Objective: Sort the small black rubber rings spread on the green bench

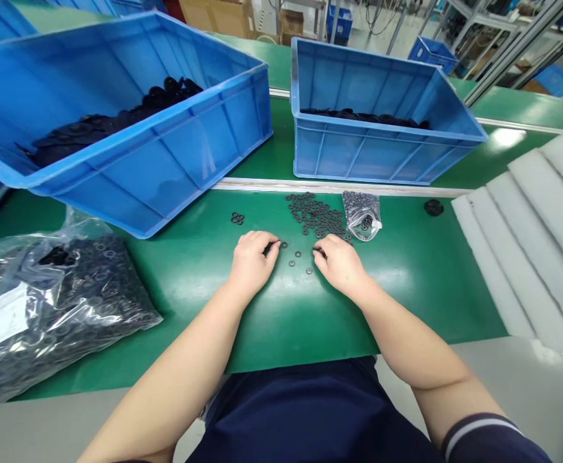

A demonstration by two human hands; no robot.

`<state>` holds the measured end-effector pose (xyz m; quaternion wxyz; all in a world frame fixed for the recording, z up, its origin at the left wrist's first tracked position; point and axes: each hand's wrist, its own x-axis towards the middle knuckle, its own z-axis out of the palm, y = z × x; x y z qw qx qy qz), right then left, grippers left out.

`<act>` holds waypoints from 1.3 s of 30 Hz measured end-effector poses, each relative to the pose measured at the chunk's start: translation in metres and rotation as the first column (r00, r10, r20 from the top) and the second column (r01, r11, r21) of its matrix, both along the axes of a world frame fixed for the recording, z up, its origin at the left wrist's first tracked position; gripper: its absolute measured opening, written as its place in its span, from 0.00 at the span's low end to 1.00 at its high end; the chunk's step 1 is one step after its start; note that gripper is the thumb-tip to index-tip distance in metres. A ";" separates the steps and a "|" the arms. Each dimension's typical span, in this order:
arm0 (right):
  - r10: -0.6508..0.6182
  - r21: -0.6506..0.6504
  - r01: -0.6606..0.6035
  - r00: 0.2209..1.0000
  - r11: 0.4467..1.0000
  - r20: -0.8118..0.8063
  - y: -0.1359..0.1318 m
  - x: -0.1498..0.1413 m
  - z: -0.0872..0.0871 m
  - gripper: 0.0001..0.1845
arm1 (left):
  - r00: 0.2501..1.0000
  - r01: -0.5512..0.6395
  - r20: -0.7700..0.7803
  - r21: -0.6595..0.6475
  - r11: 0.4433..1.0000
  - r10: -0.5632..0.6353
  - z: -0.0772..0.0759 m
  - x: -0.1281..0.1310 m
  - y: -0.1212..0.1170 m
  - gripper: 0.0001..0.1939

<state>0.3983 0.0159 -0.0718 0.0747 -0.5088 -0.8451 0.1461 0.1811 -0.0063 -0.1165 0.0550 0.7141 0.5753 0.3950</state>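
1. While both hands rest low on a green worktop (286,328), the left hand (255,262) and right hand (339,262) stand apart, with a few small black rings (298,255) scattered between them.
2. Each hand is curled, its fingers drawn in toward the thumb; whether either is clamped on a ring cannot be told.
3. A loose pile of rings (315,215) lies on the worktop just ahead of the hands, touching a small clear bag (361,215) that holds more rings.
4. A small cluster of rings (237,218) sits apart, ahead of the left hand.
5. A large plastic bag (54,308) packed with rings and bearing a white label (2,318) lies to the left.
6. Two blue crates stand beyond, the left crate (156,173) and the right crate (382,157), each holding black parts.
7. White foam sheets (517,238) lie stacked at the right, with a black disc (433,207) on the worktop near them.
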 end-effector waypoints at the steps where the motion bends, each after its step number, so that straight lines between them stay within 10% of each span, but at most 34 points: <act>1: 0.015 0.014 -0.014 1.000 1.000 -0.022 -0.001 -0.004 -0.001 0.11 | 1.000 0.030 0.003 -0.011 0.999 -0.030 0.000 0.001 0.001 0.06; 12: 0.170 0.073 -0.169 0.985 0.983 -0.001 0.001 -0.022 -0.012 0.12 | 0.991 0.128 -0.030 -0.107 0.986 -0.132 -0.004 0.003 0.007 0.08; 23: 0.218 0.059 -0.236 0.950 0.970 0.224 -0.021 -0.026 0.003 0.20 | 0.852 -0.075 -0.520 -0.226 0.971 -0.055 0.012 0.027 -0.030 0.20; 30: 0.080 0.040 -0.079 0.997 0.996 -0.023 -0.006 -0.001 -0.001 0.18 | 0.957 0.055 -0.272 -0.188 0.981 -0.106 0.010 0.013 -0.023 0.18; 39: 0.049 -0.114 -0.045 0.998 0.992 0.027 0.001 0.009 0.003 0.12 | 0.913 -0.008 -0.388 -0.317 0.949 -0.122 0.000 0.043 -0.042 0.59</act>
